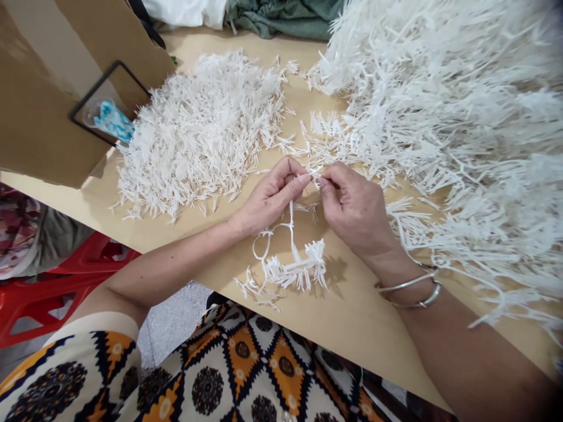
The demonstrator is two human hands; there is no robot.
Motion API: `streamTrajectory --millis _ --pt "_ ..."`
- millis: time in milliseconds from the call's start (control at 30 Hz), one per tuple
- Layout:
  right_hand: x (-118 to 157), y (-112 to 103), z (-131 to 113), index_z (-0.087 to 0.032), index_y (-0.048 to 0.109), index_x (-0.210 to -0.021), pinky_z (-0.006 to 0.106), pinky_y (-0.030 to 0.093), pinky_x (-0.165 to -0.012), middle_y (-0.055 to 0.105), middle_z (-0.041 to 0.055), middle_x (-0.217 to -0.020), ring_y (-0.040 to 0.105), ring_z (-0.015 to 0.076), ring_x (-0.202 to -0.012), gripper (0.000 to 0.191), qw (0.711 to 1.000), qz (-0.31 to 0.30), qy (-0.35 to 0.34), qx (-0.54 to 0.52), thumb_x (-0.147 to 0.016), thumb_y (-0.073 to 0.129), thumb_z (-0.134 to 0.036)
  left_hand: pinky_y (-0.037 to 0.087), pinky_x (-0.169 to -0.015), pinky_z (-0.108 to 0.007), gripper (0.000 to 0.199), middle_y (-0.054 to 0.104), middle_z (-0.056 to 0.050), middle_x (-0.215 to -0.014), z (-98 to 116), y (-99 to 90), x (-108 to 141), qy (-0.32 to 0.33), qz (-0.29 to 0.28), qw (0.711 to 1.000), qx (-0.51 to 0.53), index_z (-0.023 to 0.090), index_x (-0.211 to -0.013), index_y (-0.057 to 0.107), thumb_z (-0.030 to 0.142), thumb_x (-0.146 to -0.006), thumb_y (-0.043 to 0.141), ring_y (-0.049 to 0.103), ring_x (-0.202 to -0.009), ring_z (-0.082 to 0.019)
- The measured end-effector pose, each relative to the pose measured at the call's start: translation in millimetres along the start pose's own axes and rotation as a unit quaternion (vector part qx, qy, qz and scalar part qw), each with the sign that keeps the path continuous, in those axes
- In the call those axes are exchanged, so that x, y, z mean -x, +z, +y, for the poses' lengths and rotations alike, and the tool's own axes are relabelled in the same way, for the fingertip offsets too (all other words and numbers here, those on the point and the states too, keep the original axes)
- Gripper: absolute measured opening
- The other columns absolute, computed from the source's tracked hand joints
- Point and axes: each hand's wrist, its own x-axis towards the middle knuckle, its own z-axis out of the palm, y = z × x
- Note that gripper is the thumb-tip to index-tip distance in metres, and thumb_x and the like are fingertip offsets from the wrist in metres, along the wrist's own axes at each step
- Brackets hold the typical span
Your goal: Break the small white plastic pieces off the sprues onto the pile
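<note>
My left hand (277, 192) pinches a thin white strand at the middle of the view, thumb against forefinger. Close to its right, my right hand (352, 205) pinches the same small white piece, its fingertips almost touching those of my left hand. A white strand hangs from my left fingers toward a fringed white cluster (299, 268) with loops, lying near the table's front edge. Just what sits between the fingertips is too small to make out.
A heap of short white fringed pieces (202, 129) lies behind on the left of the tan table (365, 328). A larger white pile (444, 117) covers the right side. A cardboard box (44, 94) stands at left; red stools (44, 299) are below.
</note>
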Motion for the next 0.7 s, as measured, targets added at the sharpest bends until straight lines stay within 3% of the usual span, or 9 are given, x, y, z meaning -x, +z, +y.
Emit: streamTrajectory --millis 100,233,367,467,600,700 --pt "-3.0 5.3 -0.4 -0.027 0.05 -0.081 0.036 0.037 -0.064 0.049 -0.0017 -0.067 0.044 0.0175 -0.061 0.018 0.999 0.009 0.035 -0.015 -0.098 0.054 -0.026 0.035 -0.062 -0.026 0.038 0.043 0.005 -0.074 -2.1 -0.5 -2.0 0.01 0.0 1.0 -0.009 0.023 -0.095 0.052 0.059 -0.101 0.063 0.038 -0.064 -0.01" --pt "-9.8 10.5 5.1 -0.027 0.049 -0.079 0.036 0.038 -0.064 0.05 -0.0018 -0.066 0.046 0.018 -0.061 0.022 0.997 0.024 0.07 -0.026 -0.098 0.058 -0.032 0.035 -0.061 -0.026 0.04 0.045 0.005 -0.074 -2.7 0.5 -1.2 0.021 0.009 1.0 -0.019 0.023 -0.094 0.053 0.061 -0.1 0.063 0.04 -0.064 -0.01" --pt "-17.6 -0.9 25.7 -0.028 0.051 -0.076 0.038 0.042 -0.062 0.054 -0.0018 -0.061 0.051 0.0186 -0.057 0.028 0.986 0.074 0.135 -0.056 -0.099 0.062 -0.04 0.036 -0.061 -0.025 0.038 0.044 0.005 -0.073 -1.9 3.5 4.2 0.039 -0.016 0.999 -0.017 0.022 -0.094 0.053 0.058 -0.102 0.063 0.039 -0.064 -0.009" --pt "-17.1 -12.8 37.7 -0.028 0.055 -0.079 0.037 0.049 -0.062 0.061 -0.0017 -0.061 0.057 0.0181 -0.056 0.027 0.978 0.068 0.163 -0.11 -0.1 0.062 -0.042 0.037 -0.062 -0.025 0.036 0.045 0.006 -0.073 -6.2 4.7 4.2 0.024 -0.004 0.999 0.026 0.022 -0.095 0.053 0.056 -0.103 0.063 0.039 -0.064 -0.009" --pt "-10.2 -16.1 37.5 -0.028 0.066 -0.103 0.043 0.061 -0.085 0.078 0.004 -0.09 0.073 0.0203 -0.08 0.014 0.981 0.052 0.114 -0.145 -0.104 0.058 -0.039 0.036 -0.058 -0.024 0.034 0.046 0.006 -0.073 -14.1 3.8 -0.8 -0.023 0.04 0.994 0.096 0.023 -0.098 0.05 0.056 -0.105 0.057 0.039 -0.06 -0.009" --pt "-6.6 -13.6 28.4 -0.029 0.067 -0.125 0.05 0.061 -0.095 0.076 0.0091 -0.123 0.076 0.0251 -0.098 0.024 0.988 0.089 0.064 -0.108 -0.104 0.058 -0.038 0.033 -0.055 -0.023 0.031 0.044 0.006 -0.07 -14.4 2.9 -2.9 -0.03 0.052 0.99 0.126 0.023 -0.097 0.05 0.051 -0.107 0.056 0.039 -0.058 -0.008"
